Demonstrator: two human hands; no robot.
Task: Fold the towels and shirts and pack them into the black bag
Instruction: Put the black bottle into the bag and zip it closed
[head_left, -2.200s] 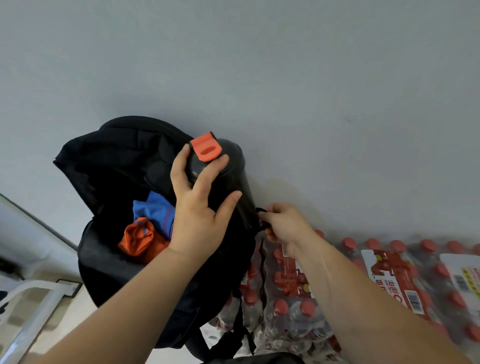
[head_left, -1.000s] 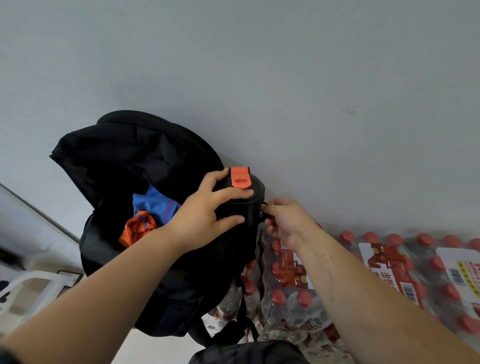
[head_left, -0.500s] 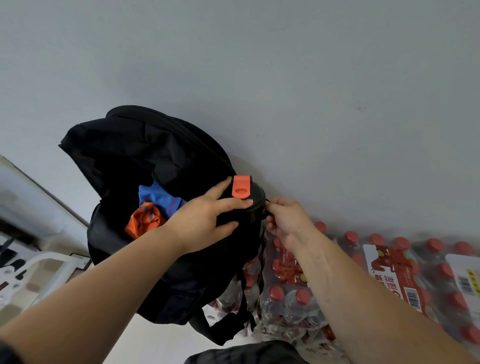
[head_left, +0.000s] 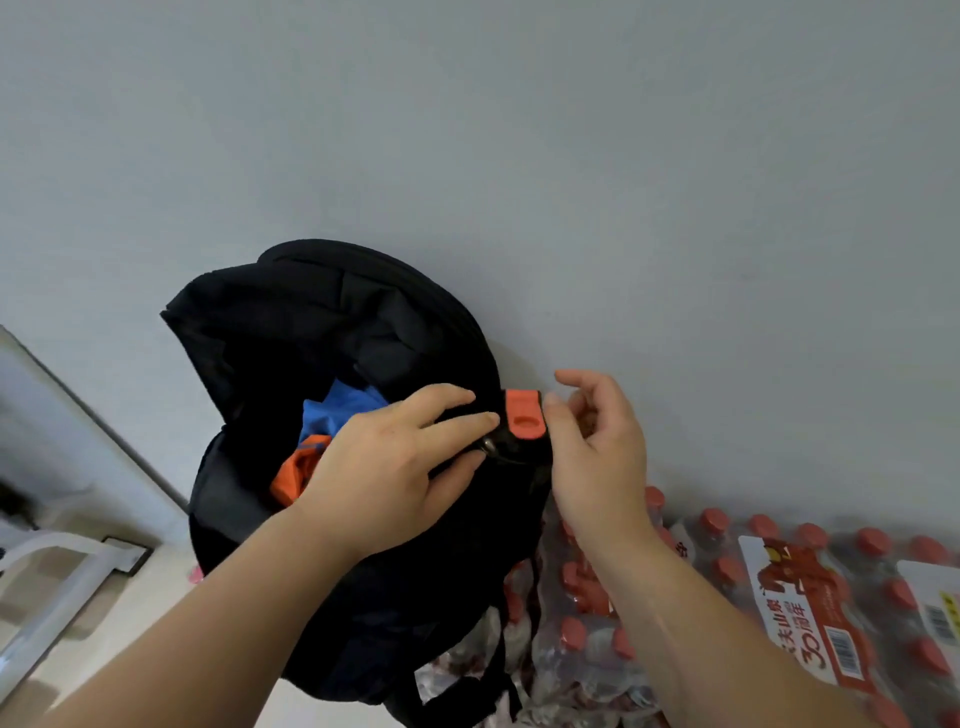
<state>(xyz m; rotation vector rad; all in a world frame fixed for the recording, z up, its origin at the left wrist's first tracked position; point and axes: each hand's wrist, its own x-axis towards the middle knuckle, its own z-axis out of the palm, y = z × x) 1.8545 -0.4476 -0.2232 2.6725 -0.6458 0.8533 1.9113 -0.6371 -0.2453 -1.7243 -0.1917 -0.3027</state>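
The black bag (head_left: 311, 322) leans on the grey wall with its top open. Blue cloth (head_left: 337, 410) and orange cloth (head_left: 296, 473) show inside it. A black bottle with an orange lid tab (head_left: 525, 415) is sunk into the bag's right side, and only its top shows. My left hand (head_left: 384, 467) lies over the bag's rim, its fingers and thumb pinched on the bottle's top. My right hand (head_left: 597, 447) is just right of the bottle with its fingers apart and curled. Its thumb touches the orange tab.
Shrink-wrapped packs of red-capped water bottles (head_left: 727, 597) lie under and right of the bag, along the wall. A white frame (head_left: 52, 582) stands at the lower left on a pale floor. The grey wall (head_left: 571, 182) fills the upper view.
The bottle has gone down into the bag's side until only its top shows. My right hand has let go of the pocket edge and risen beside the orange tab.
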